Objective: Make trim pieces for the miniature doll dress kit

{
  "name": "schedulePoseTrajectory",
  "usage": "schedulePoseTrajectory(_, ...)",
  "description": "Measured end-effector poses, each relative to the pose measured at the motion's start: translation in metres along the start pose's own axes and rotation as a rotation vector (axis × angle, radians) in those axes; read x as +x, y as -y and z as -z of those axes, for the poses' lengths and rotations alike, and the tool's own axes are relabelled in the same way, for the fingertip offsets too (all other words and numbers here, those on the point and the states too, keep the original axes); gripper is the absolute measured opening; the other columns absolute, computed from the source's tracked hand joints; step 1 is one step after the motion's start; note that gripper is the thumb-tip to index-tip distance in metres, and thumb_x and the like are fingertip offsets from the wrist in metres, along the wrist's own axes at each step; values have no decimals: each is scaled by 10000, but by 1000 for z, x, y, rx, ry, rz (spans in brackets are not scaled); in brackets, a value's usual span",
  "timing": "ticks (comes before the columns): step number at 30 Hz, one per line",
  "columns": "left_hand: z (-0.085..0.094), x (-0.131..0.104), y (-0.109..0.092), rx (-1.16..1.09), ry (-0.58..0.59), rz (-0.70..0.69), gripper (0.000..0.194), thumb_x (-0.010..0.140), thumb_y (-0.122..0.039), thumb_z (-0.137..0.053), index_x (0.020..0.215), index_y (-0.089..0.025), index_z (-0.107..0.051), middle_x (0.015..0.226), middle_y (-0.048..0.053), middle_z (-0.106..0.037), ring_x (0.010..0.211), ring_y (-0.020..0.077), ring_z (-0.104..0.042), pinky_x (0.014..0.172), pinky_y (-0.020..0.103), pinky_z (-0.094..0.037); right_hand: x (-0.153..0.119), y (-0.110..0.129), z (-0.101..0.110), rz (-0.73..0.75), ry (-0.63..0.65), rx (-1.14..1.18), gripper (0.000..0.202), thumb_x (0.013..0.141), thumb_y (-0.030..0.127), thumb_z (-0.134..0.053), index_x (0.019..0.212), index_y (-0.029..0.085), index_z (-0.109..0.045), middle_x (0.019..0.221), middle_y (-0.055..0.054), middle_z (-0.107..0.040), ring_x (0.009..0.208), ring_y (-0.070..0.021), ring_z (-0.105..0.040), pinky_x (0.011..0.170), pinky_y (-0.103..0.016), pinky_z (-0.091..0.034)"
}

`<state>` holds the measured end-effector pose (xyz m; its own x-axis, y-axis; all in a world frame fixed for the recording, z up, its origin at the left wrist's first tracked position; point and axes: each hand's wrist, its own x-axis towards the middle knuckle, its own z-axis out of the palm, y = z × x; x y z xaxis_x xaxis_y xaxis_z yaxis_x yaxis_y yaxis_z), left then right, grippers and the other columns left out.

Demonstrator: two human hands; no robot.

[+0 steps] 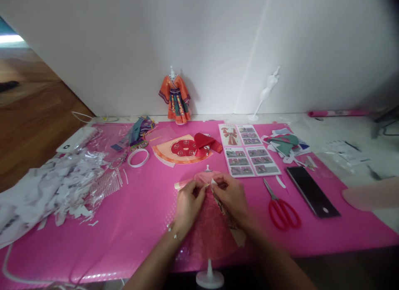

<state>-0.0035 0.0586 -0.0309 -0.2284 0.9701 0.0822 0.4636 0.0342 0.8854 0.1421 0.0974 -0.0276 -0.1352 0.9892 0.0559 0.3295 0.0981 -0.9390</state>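
A small white mannequin on a round stand (210, 279) wears a pinkish-red dress (209, 231) near the front edge of the pink mat. My left hand (189, 202) pinches the fabric at the dress's upper front, its thumb and fingers together. Beside it on the right, my right hand (230, 196) is closed on a patterned strip (238, 236) that hangs down along the dress's right side. A white tip of the strip shows above the right fingers. The fingertips of both hands nearly meet at the chest.
Red scissors (284, 215) and a black phone (312, 192) lie on the right. Behind the hands are an instruction sheet (249, 150), a tape roll (138, 158) and orange-red cut fabric (165, 149). Scraps (46, 190) cover the left. A dressed mannequin (175, 98) stands by the wall.
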Motion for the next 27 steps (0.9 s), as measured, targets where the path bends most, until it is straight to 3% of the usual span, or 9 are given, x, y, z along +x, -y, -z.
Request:
schedulePoseTrajectory(7,-2,-1,9,-180,-80,154,234,791,-400,-607,763,-171,-643,716,14,-660,676,160,-591,645,261,-450,-8,-2,-7,151,86,-119,127,815,216,-596,923,200,-662,871,-41,-722,740,-178,-651,675,-280,-476)
schedulePoseTrajectory(15,-2,-2,7,-298,-131,215,239,759,-403,-639,767,-165,-654,723,16,-670,680,160,-605,655,263,-468,-14,-6,-4,405,99,-308,204,858,198,-569,1054,207,-624,961,-56,-687,862,-200,-617,772,-309,-470)
schedulePoseTrajectory(27,-1,-3,12,-345,-147,230,212,763,-372,-626,782,-161,-639,723,25,-656,682,172,-604,673,293,-479,-10,-2,1,488,185,-334,254,861,160,-543,1113,191,-557,1026,-69,-641,912,-200,-592,795,-301,-453)
